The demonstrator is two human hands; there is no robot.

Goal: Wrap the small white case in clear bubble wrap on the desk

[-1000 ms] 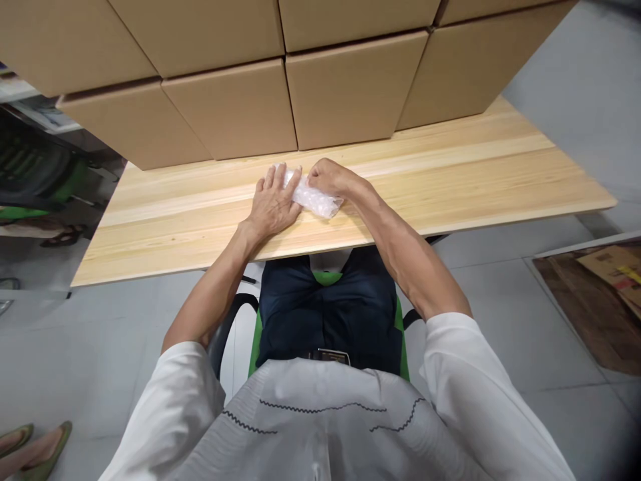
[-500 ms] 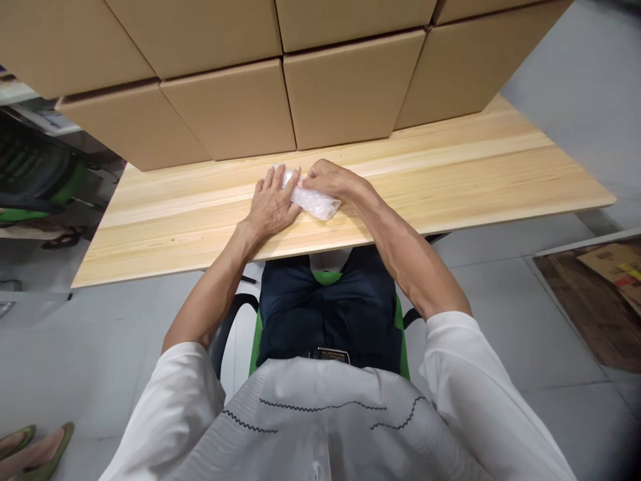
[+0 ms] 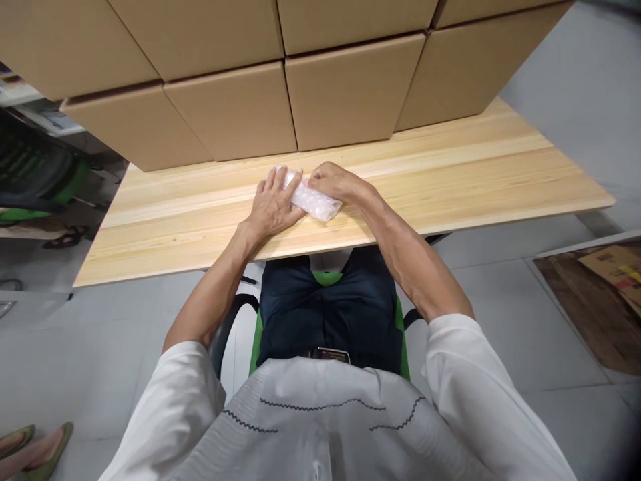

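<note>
A small bundle of clear bubble wrap (image 3: pixel 320 204) lies slantwise on the wooden table (image 3: pixel 451 175), near its front edge. My left hand (image 3: pixel 273 204) rests flat with its fingers spread, the thumb and fingertips touching the left end of the wrap. From the right, my right hand (image 3: pixel 330 179) has its fingers curled and pinched against the upper edge of the bundle. What the wrap encloses cannot be made out.
Cardboard boxes (image 3: pixel 350 93) are stacked in two rows along the table's back. A green and black chair (image 3: pixel 45 160) stands to the left. Another person's sandalled foot (image 3: pixel 50 451) shows at lower left. Flattened cardboard (image 3: pixel 613 267) lies on the floor at right.
My right hand has shifted very slightly to the right along the bubble wrap. My left hand stays flat on it, and the boxes are unchanged.
</note>
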